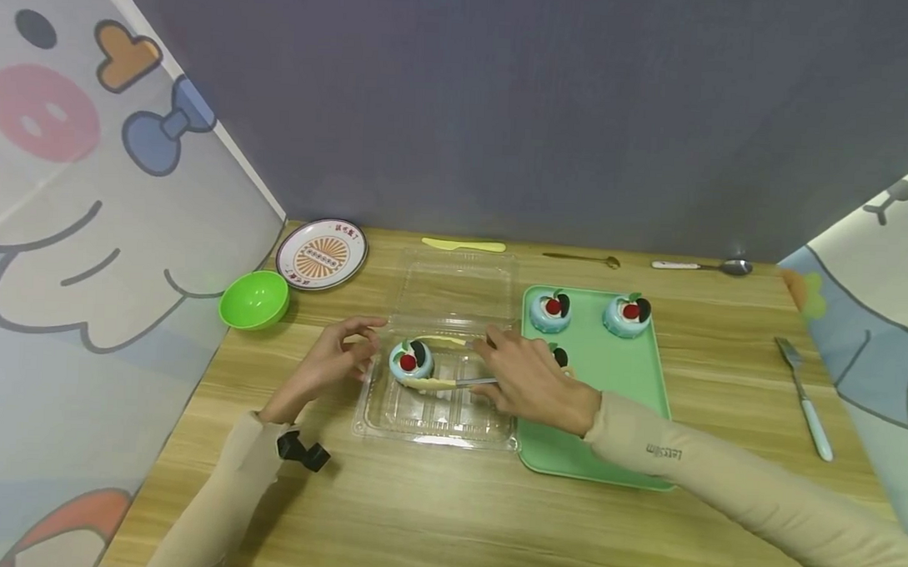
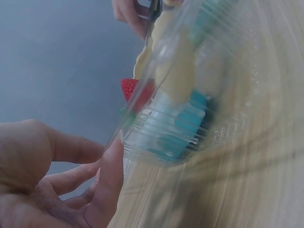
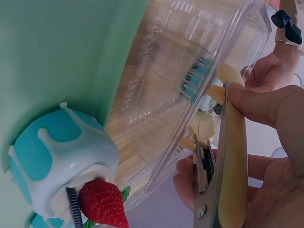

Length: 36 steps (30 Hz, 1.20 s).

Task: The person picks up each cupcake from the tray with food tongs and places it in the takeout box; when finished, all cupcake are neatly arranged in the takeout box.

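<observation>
My right hand (image 1: pixel 529 378) grips tongs (image 3: pixel 232 166) with metal arms and cream-coloured tips. The tips straddle a small blue cake (image 1: pixel 411 367) topped with a red berry, a green leaf and a dark round cookie. That cake is over the left part of a clear plastic container (image 1: pixel 437 437); whether it rests on the bottom I cannot tell. At the container's left edge is my left hand (image 1: pixel 334 359), thumb and finger pinching the rim in the left wrist view. Partly behind my right hand, another blue cake (image 3: pixel 61 156) stands on the green tray (image 1: pixel 598 455).
Two more blue cakes stand at the tray's back, one at the left (image 1: pixel 550 316). The container's lid (image 1: pixel 457 284) lies folded back. A green bowl (image 1: pixel 254 300), a patterned plate (image 1: pixel 321 254), a yellow knife (image 1: pixel 463 245), two spoons and a fork (image 1: pixel 806 396) lie around.
</observation>
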Motion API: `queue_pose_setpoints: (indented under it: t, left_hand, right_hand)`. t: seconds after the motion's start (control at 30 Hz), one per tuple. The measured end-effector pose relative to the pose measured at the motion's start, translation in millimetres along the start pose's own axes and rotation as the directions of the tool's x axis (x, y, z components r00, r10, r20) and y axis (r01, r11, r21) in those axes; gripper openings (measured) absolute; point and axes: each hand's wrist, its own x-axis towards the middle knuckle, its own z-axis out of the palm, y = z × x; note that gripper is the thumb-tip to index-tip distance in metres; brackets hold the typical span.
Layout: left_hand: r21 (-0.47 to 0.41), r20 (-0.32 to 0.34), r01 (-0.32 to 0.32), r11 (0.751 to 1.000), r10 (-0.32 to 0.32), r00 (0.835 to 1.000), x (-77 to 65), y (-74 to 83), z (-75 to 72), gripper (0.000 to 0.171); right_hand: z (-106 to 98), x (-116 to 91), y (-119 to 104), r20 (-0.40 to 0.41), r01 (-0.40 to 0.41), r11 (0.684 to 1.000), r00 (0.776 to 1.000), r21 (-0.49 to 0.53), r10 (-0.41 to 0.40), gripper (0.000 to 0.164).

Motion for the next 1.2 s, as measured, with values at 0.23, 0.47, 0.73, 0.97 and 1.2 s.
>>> queue_pose_setpoints:
  t: [0.23,0.47,0.73,0.97,1.2]
  left_hand:
    - [0.000,0.016,-0.009,1.000,0.009,1.000,4.2,0.3,1.7,0.044]
    - [0.003,0.025,-0.008,1.000,0.008,1.000,4.7,0.1,2.2,0.043]
    - [0.018,0.029,-0.021,1.000,0.021,0.999,5.2,-1.2,-0.1,0.043]
    - [0.020,0.016,-0.015,1.000,0.015,1.000,4.9,-1.0,-1.1,0.044]
    - [0.014,0.006,-0.002,1.000,0.002,1.000,2.6,-1.8,-3.8,0.045]
  right_hand:
    - [-1,-1,3,0.005,-0.014,1.000,1.000,0.007,0.014,0.059]
    - [-2,-6,4,-0.012,-0.016,1.000,1.000,-0.014,0.015,0.060]
    - [-24,-19,9,-0.042,-0.060,0.998,0.997,0.011,0.060,0.064]
    - [-52,-43,34,-0.119,-0.129,0.992,0.985,-0.006,0.128,0.065]
    - [-75,-81,62,-0.150,-0.305,0.951,0.944,-0.046,0.295,0.065]
